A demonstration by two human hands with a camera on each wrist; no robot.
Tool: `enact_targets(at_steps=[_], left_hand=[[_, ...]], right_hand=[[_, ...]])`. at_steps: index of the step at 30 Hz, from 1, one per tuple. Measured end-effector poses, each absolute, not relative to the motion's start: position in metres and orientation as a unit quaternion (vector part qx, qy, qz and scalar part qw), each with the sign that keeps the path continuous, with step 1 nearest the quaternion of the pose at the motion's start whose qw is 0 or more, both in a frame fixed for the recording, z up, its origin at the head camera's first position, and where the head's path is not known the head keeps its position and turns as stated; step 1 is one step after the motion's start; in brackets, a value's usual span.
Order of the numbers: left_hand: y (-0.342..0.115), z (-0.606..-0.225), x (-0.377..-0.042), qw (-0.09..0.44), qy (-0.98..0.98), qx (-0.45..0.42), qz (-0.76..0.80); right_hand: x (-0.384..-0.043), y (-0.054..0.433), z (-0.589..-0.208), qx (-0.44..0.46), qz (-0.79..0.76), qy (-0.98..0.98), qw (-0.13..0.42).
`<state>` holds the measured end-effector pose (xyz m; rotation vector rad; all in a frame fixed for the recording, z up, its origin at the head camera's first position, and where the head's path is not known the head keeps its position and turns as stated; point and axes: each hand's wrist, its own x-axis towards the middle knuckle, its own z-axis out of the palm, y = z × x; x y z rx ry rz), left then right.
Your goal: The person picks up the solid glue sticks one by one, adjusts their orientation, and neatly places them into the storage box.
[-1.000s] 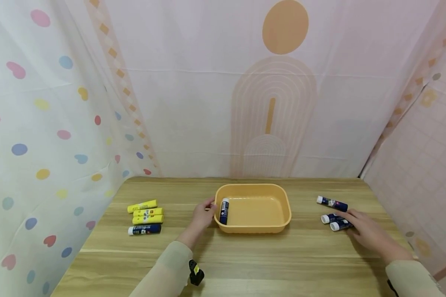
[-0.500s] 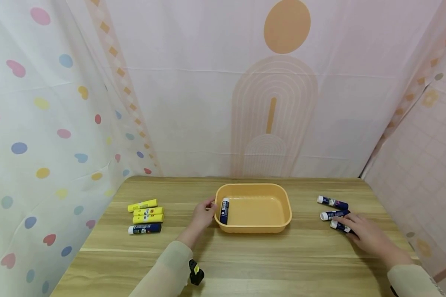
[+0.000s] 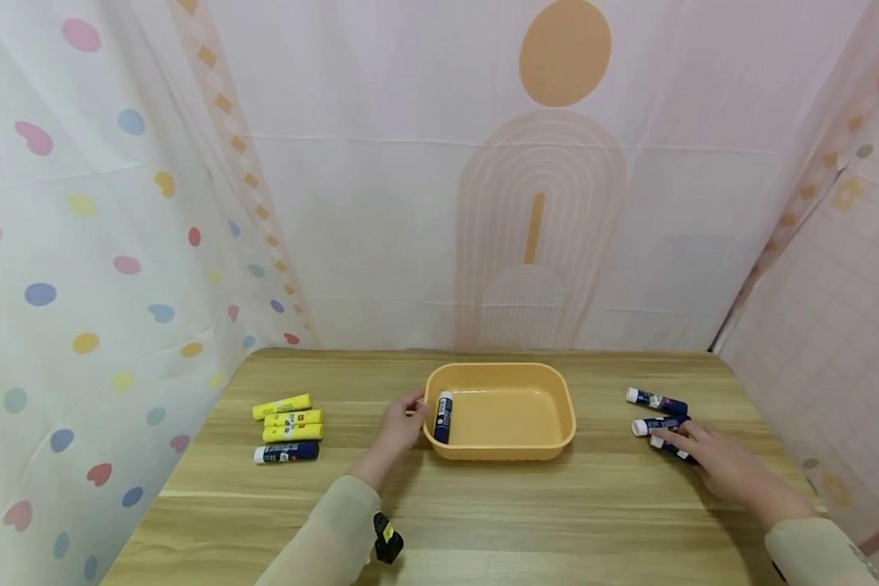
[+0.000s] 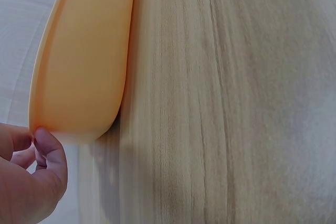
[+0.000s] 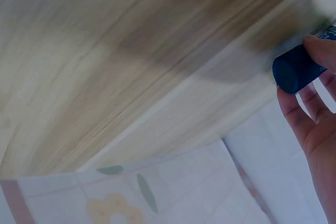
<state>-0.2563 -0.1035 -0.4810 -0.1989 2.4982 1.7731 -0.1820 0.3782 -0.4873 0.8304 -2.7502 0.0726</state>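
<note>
My left hand (image 3: 400,423) pinches the left rim of a yellow-orange plastic tray (image 3: 513,452) between thumb and fingers; the left wrist view shows this grip close up. One dark blue glue stick (image 3: 443,417) with a white cap lies inside the tray along its left wall. At the right, my right hand (image 3: 718,457) holds a dark blue glue stick (image 5: 299,69) between thumb and fingers, its blue end showing in the right wrist view. Beside it lies another blue glue stick (image 3: 658,426), close to my fingers. A third blue glue stick (image 3: 656,400) lies farther back.
Left of the tray, several yellow glue sticks (image 3: 293,432) lie side by side, with one blue glue stick (image 3: 287,452) in front of them. A patterned curtain (image 3: 381,244) stands behind the wooden table (image 3: 498,521) and along both sides.
My right hand has shifted slightly, and the two nearer blue glue sticks at the right have come a little apart. My left hand and the tray stay in place.
</note>
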Motion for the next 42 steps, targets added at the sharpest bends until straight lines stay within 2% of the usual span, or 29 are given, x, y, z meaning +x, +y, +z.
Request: enact_targets(at_steps=[6,13,19,24,36,42], left_hand=[[-0.103,-0.482,-0.256,0.032,0.811,-0.063,0.580],[-0.103,-0.483,-0.257,0.029,0.814,-0.055,0.577],[-0.103,-0.484,-0.257,0.018,0.815,-0.047,0.578],[-0.102,-0.484,-0.257,0.020,0.815,-0.052,0.577],[-0.102,-0.483,-0.257,0.027,0.810,-0.069,0.582],[-0.101,-0.482,-0.258,0.033,0.810,-0.069,0.581]], right_hand=[[-0.184,0.366,-0.476,0.247,0.092,-0.956,0.126],[-0.190,0.352,-0.468,0.200,0.209,-0.945,0.153],[-0.194,0.339,-0.461,0.117,0.303,-0.941,0.100],[-0.199,0.329,-0.460,0.059,0.347,-0.932,0.087],[-0.211,0.285,-0.442,0.011,0.423,-0.906,0.012],[-0.218,0.250,-0.434,0.007,0.420,-0.908,0.010]])
